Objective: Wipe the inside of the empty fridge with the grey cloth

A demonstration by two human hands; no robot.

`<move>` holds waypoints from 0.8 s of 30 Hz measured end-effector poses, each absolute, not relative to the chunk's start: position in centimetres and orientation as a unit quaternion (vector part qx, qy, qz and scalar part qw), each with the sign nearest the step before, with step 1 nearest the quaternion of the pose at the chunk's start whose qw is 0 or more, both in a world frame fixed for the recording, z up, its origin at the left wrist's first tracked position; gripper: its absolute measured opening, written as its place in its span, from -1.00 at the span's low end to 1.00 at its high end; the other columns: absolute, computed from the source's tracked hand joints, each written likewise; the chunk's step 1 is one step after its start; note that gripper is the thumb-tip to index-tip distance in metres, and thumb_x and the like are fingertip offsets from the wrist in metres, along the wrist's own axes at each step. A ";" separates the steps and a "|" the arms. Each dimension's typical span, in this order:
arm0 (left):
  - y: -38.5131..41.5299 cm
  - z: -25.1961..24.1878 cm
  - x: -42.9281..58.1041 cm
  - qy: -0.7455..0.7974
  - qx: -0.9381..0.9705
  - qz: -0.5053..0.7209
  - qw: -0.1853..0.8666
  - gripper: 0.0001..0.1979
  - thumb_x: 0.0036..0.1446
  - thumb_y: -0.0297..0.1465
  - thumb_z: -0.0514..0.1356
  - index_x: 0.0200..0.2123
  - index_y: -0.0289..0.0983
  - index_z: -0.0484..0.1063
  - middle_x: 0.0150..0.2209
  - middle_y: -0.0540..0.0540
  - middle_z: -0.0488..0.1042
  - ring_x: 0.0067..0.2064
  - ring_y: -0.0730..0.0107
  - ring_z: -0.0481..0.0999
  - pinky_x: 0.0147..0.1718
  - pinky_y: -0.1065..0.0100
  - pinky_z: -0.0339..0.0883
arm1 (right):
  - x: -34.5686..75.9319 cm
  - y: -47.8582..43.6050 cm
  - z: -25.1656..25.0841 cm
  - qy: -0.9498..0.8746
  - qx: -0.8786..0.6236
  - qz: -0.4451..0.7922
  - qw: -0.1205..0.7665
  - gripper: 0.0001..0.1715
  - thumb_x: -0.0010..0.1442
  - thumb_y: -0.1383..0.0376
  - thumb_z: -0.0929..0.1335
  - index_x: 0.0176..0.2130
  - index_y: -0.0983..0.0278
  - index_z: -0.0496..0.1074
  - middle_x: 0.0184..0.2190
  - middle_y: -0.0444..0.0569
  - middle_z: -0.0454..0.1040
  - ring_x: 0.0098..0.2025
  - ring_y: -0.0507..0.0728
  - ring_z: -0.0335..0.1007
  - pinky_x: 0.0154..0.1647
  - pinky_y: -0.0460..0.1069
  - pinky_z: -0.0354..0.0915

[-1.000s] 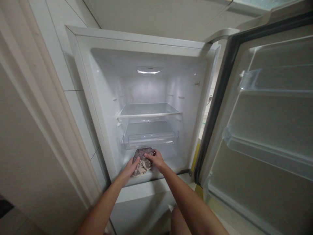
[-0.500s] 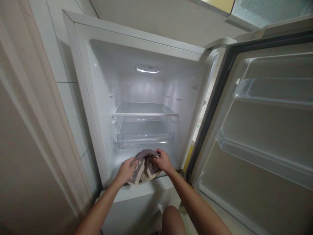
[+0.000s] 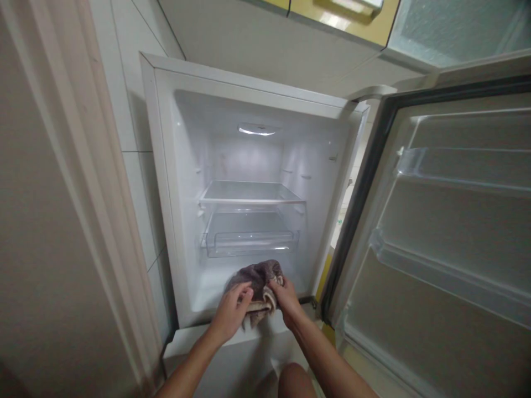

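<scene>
A brownish-grey patterned cloth with a pale edge hangs bunched at the front opening of the fridge, above its lower lip. My right hand grips the cloth's right side between thumb and fingers. On the left side, my left hand has its fingers curled against the cloth, the fingertips partly hidden in the folds. Behind the cloth is the white fridge interior, with a clear plastic drawer and a glass shelf above it.
The fridge door stands wide open on the right, with clear door racks. Below the opening is a white lower front, with my knee close to it. A door frame rises at the left; yellow cabinets hang above.
The cloth has been gathered into a tighter bundle, and my left hand has shifted inward over it. The view has moved, so the fridge sits slightly lower and farther right.
</scene>
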State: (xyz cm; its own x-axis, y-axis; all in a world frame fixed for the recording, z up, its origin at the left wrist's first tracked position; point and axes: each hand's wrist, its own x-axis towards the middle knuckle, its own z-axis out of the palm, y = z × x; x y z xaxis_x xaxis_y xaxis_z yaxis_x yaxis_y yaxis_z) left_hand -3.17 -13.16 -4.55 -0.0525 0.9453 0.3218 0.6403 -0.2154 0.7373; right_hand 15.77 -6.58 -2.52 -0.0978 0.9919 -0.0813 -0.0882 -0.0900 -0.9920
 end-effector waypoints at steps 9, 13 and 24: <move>-14.7 -13.7 -11.4 0.560 0.763 0.270 -0.177 -0.35 0.41 -0.11 0.15 0.50 -0.05 0.21 0.42 -0.08 0.40 0.39 0.16 0.42 0.42 0.09 0.20 | 18.0 -7.0 -2.1 -0.766 -0.505 0.165 0.361 -0.34 0.16 0.24 0.38 0.25 0.21 0.54 0.19 0.19 0.51 0.24 0.39 0.40 0.34 0.19 0.24; -14.9 -14.8 -11.7 0.564 0.748 0.260 -0.234 -0.29 0.44 -0.15 0.12 0.57 -0.05 0.02 0.49 -0.07 0.28 0.44 0.15 0.35 0.44 0.10 0.15 | 16.3 -5.9 -1.8 -0.849 -0.456 0.201 0.176 -0.40 0.26 0.02 0.43 0.21 0.17 0.59 0.20 0.16 0.53 0.25 0.38 0.43 0.33 0.16 0.25; -15.1 -14.4 -11.6 0.570 0.743 0.265 -0.231 -0.32 0.42 -0.24 0.13 0.54 -0.02 0.10 0.44 -0.02 0.37 0.37 0.15 0.45 0.33 0.12 0.33 | 13.6 -0.5 -3.2 -0.710 -0.674 0.180 0.099 0.29 0.17 -0.38 0.39 0.51 0.39 0.21 0.51 0.47 0.07 0.58 0.63 -0.17 0.50 0.56 -0.41</move>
